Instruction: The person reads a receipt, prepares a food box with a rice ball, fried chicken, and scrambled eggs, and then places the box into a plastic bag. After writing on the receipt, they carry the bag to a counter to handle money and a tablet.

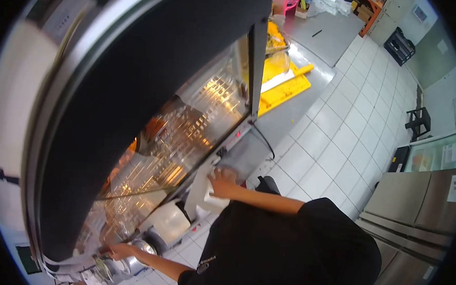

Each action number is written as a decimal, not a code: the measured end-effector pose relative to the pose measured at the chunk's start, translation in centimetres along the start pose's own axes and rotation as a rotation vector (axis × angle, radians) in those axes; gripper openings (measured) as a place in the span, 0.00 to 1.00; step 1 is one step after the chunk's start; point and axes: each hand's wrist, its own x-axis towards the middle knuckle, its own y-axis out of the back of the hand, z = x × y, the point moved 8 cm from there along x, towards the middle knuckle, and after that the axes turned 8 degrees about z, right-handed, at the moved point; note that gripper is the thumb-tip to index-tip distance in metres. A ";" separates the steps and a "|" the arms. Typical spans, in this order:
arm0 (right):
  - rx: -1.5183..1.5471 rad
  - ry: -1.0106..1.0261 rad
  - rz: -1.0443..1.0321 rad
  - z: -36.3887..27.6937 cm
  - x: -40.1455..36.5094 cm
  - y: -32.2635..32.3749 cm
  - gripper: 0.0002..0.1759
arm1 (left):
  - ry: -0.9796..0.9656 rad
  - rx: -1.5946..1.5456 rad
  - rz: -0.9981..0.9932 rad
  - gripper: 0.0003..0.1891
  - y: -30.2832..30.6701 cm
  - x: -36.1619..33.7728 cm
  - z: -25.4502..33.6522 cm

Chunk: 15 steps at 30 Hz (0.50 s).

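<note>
A heated glass display cabinet [112, 79] with a black curved top stands before me, its wire racks [173, 155] lit warm inside. My right hand [223, 183] lies at the cabinet's front ledge with fingers spread, over a white paper-like item [212, 199]. Low at the left, my left hand [122, 251] reaches to the cabinet's near end, its fingers bent together. What they grip there is too small and blurred to make out. Between the hands sits a whitish plastic container [169, 222]. Close to my left hand are a round metal vessel [145, 246] and clear plastic [97, 228].
Beyond the cabinet, a steel table [324, 34] carries a yellow tray [287, 94] and a pink basket [285, 1]. A black cable [264, 136] loops from the cabinet's control panel. Steel refrigerators [405, 203] stand at right, with a black stool [419, 122] on the tiled floor.
</note>
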 end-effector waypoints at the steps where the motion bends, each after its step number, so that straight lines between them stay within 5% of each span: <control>1: 0.006 0.003 0.019 1.5 0.9 1.8 0.44 | 0.028 -0.136 0.040 0.26 0.3 -0.5 1.9; 3: 0.461 0.270 -0.138 3.5 0.3 4.0 0.31 | 0.052 -0.261 0.090 0.28 1.3 -0.4 2.9; 5: 0.632 0.216 -0.328 11.0 1.8 11.3 0.22 | 0.248 -0.028 -0.144 0.31 0.6 0.0 0.9; 6: 0.681 0.231 -0.198 15.8 3.3 15.2 0.20 | 0.252 -0.013 -0.128 0.31 1.5 -0.8 1.2; 7: 0.358 0.251 -0.002 22.0 5.8 16.8 0.18 | 0.304 -0.107 -0.159 0.28 2.1 -2.2 1.9; 8: 0.167 -0.173 0.151 29.6 8.2 19.5 0.17 | 0.349 -0.203 -0.187 0.26 2.7 -3.2 2.7; 9: -0.090 -0.138 0.342 34.0 11.3 22.6 0.17 | 0.431 -0.233 -0.269 0.27 2.8 -3.7 2.3; 10: 0.103 -0.457 0.437 40.1 14.4 24.3 0.20 | 0.331 -0.301 -0.412 0.29 2.2 -2.8 -0.5; 11: 0.051 -0.420 0.671 42.7 16.1 27.2 0.23 | 0.386 -0.321 -0.444 0.29 3.5 -4.1 2.6; 14: 0.045 -0.567 0.648 50.6 22.5 26.9 0.22 | 0.405 -0.292 -0.344 0.30 6.3 -10.4 8.2; 15: 0.038 -0.541 0.638 52.1 23.0 26.1 0.22 | 0.344 -0.198 -0.291 0.21 8.1 -13.5 10.4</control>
